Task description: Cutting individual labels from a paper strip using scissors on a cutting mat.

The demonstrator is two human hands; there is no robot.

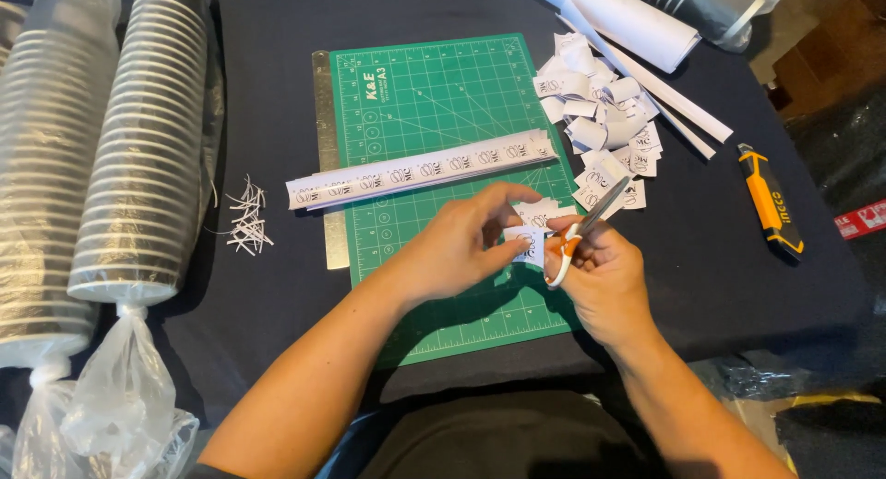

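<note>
Left hand (457, 248) pinches paper slip (526, 244) beside scissors (586, 225).

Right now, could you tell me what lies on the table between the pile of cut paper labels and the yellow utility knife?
In the head view, the ends of long white paper strips lie between the pile of cut labels and the utility knife; otherwise only dark tablecloth shows.

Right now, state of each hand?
Left hand: closed, pinching a small white printed paper slip.
Right hand: closed on orange-handled metal scissors, blades at the slip.
</note>
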